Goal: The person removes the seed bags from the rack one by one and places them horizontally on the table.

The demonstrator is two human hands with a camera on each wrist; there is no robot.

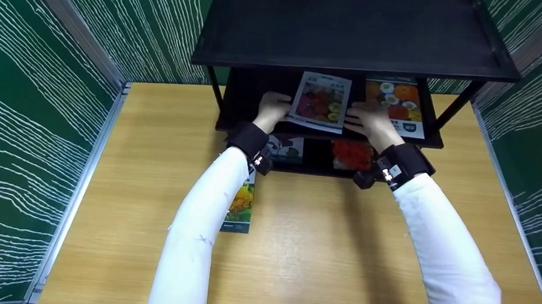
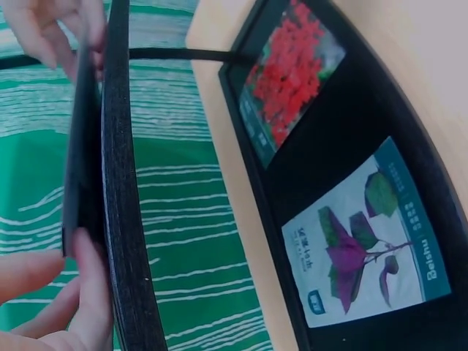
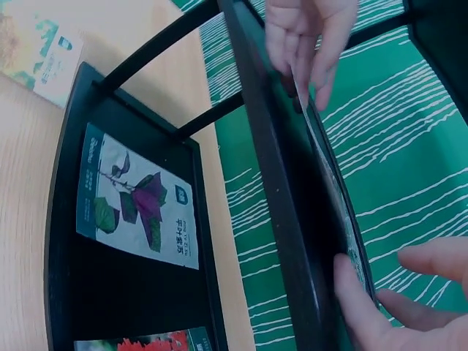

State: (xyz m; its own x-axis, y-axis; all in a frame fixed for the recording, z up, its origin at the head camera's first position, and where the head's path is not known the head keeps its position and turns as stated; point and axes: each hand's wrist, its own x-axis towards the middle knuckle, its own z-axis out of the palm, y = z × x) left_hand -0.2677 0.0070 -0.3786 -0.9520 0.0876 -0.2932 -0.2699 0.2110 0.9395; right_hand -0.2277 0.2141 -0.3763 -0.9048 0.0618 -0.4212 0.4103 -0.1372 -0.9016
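Observation:
A flower seed packet (image 1: 321,102) with red, pink and yellow blooms is between my two hands at the rack's middle shelf (image 1: 256,93). My left hand (image 1: 273,107) holds its left edge, fingers beneath. At the opposite edge my right hand (image 1: 374,121) grips, with a finger under the packet (image 3: 333,183) and the thumb above. Seen side-on in the right wrist view, the packet is slightly raised off the shelf at the left hand's end. Just right of it, a packet with orange and white flowers (image 1: 402,107) lies on the same shelf, partly behind my right hand.
The black rack's top shelf (image 1: 358,28) overhangs both hands. On the bottom shelf lie a purple-leaf packet (image 2: 365,241) and a red-flower packet (image 2: 292,69). A yellow-flower packet (image 1: 240,205) is on the wooden table (image 1: 292,250), partly under the left arm. Green walls (image 1: 13,103) enclose the table.

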